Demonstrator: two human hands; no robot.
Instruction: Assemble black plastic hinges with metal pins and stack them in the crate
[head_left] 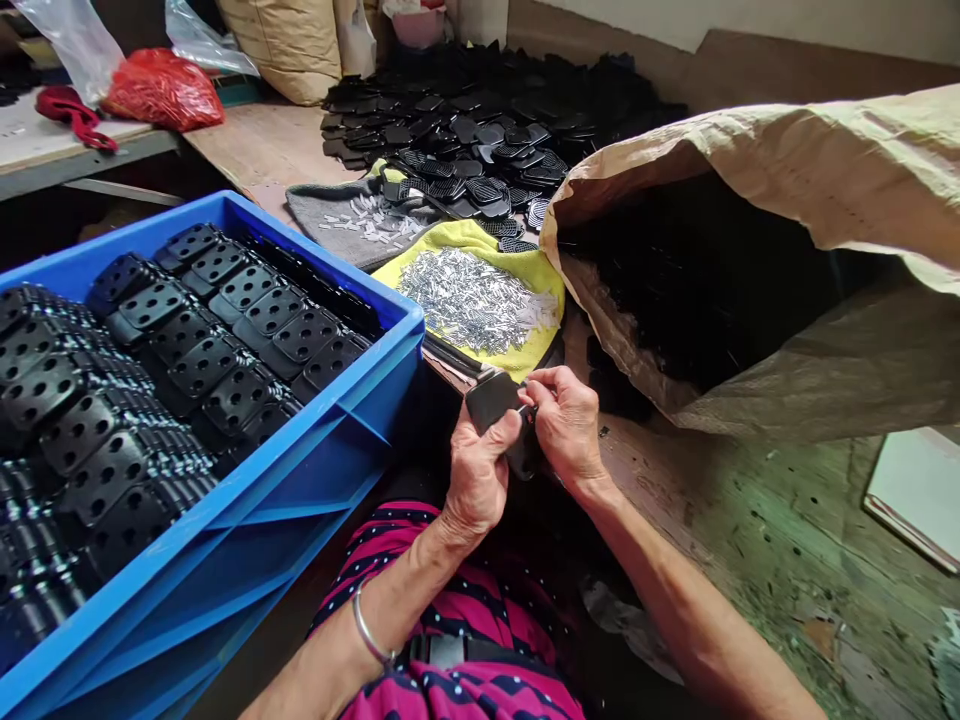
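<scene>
Blk plate (491,398) in L hand (478,472), by R hand (568,425).

You wear bright pink clothes (506,605) with wavy dark stripes and little white dots. A black strap (491,651) goes across your middle, with a grey buckle (448,651). Around your left arm (412,580) is a thin silver bangle (363,626).

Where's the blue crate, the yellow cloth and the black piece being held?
Blue crate (322,462): head view, outer side wall.
Yellow cloth (447,237): head view, bare far edge.
Black piece (492,399): head view, flat face.
</scene>
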